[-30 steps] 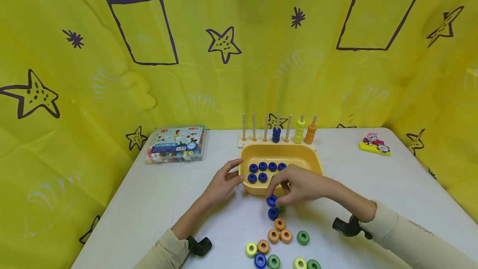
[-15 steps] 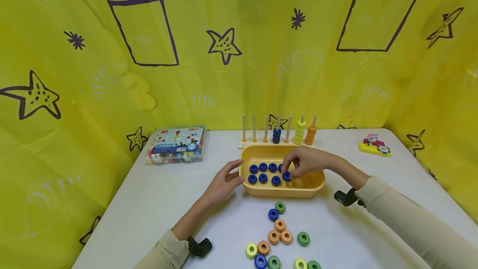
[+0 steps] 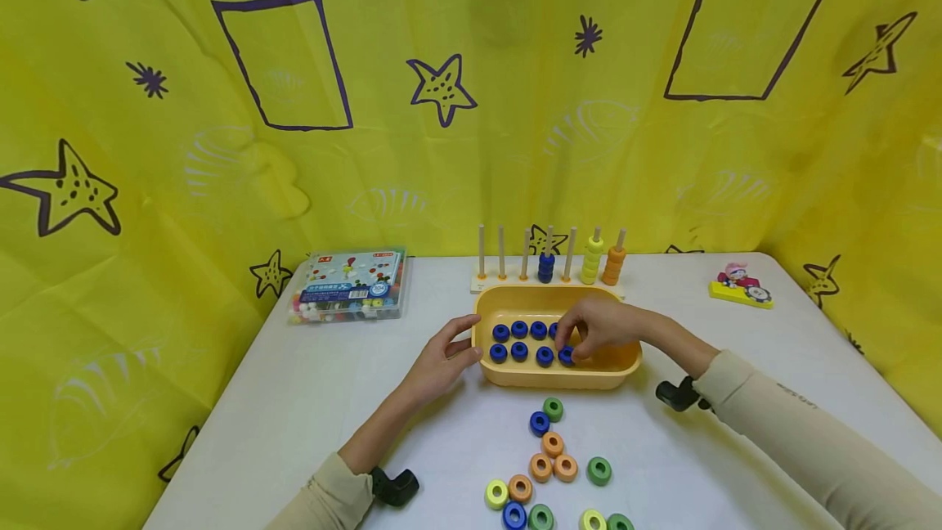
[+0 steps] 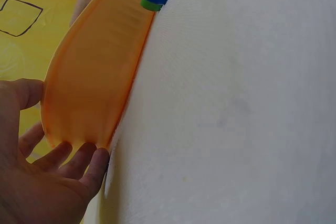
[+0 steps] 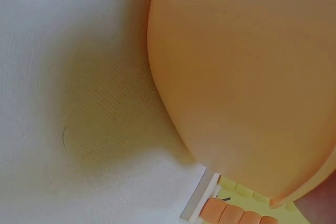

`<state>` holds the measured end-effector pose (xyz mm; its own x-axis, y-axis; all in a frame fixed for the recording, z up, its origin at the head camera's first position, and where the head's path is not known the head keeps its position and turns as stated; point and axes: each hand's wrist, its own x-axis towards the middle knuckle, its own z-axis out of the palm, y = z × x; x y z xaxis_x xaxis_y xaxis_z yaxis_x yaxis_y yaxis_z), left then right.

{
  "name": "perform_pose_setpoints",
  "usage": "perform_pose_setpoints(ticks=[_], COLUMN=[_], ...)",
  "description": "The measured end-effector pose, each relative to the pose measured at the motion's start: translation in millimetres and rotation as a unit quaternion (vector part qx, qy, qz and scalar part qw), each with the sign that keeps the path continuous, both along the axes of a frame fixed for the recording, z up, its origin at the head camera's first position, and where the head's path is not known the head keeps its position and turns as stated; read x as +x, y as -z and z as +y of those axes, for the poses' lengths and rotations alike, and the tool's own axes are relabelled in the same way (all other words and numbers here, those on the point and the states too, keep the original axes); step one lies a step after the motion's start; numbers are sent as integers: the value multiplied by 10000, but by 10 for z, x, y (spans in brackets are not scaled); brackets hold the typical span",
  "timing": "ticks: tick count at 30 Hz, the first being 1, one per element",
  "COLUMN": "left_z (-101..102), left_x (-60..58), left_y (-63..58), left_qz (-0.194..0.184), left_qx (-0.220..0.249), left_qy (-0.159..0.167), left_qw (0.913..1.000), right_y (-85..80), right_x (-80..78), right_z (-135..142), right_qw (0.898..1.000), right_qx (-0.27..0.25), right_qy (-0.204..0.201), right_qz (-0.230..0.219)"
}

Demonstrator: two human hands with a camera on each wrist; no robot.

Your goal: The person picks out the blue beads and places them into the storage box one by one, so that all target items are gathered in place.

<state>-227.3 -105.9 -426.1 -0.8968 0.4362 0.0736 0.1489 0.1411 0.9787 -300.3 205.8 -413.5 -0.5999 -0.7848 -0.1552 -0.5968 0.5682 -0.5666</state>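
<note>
A light-orange plastic tray (image 3: 559, 380) stands on the white table with two rows of blue beads (image 3: 519, 352) inside. My left hand (image 3: 436, 362) holds its left end; in the left wrist view the fingertips (image 4: 88, 150) lie along the end wall and the thumb reaches the rim. Over the right half of the tray, my right hand (image 3: 607, 325) pinches a blue bead (image 3: 566, 357) at the end of the front row. Its fingers partly cover the back row. In the right wrist view the tray wall (image 5: 236, 77) hides those fingers.
Loose beads lie before the tray: orange (image 3: 540, 467), green (image 3: 599, 471), yellow (image 3: 496, 494) and blue (image 3: 540, 424). Behind it stands a peg rack (image 3: 486, 285) with some beads stacked. A clear box (image 3: 349, 289) is at back left, a toy figure (image 3: 739, 285) at back right.
My right hand has carried the blue bead from the table in front into the tray and lowered it at the front row's right end. The left hand has stayed at the tray.
</note>
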Motion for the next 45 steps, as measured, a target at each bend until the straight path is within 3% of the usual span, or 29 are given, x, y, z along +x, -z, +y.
perform_pose_setpoints(ticks=[5,10,13,18,20,25,31,40,45], left_z=[-2,-6,-12,-16,-14,-12,-14,-17,-17], left_x=[5,3,-53,-148,-153,-144,-141,-152,-109], left_y=[-5,-7,88,270,282,276,280,292,188], left_qz=[-14,-32,-80,-42,-5,32,86,20,-50], left_qx=[-10,-41,4,33,12,7,73,67,132], left_qy=[-59,-58,-37,-82,-118,-171,-123,-91,10], left_qw=[10000,10000,10000,10000,9999,9998,9999,9999,9999], right_y=[-19,-122,-237,-337,-312,-153,9,98,115], right_x=[7,78,242,655,794,1003,1081,1088,1078], right_z=[-2,14,-26,-202,-273,-379,-438,-503,-505], right_qw=[9999,9992,9968,9889,9880,9937,9968,9955,9957], right_qx=[58,-348,-756,-1176,-1189,-884,-596,-596,-555], right_qy=[86,169,99,-462,-615,-411,-242,-461,-414], right_qz=[-14,42,220,784,774,548,468,571,619])
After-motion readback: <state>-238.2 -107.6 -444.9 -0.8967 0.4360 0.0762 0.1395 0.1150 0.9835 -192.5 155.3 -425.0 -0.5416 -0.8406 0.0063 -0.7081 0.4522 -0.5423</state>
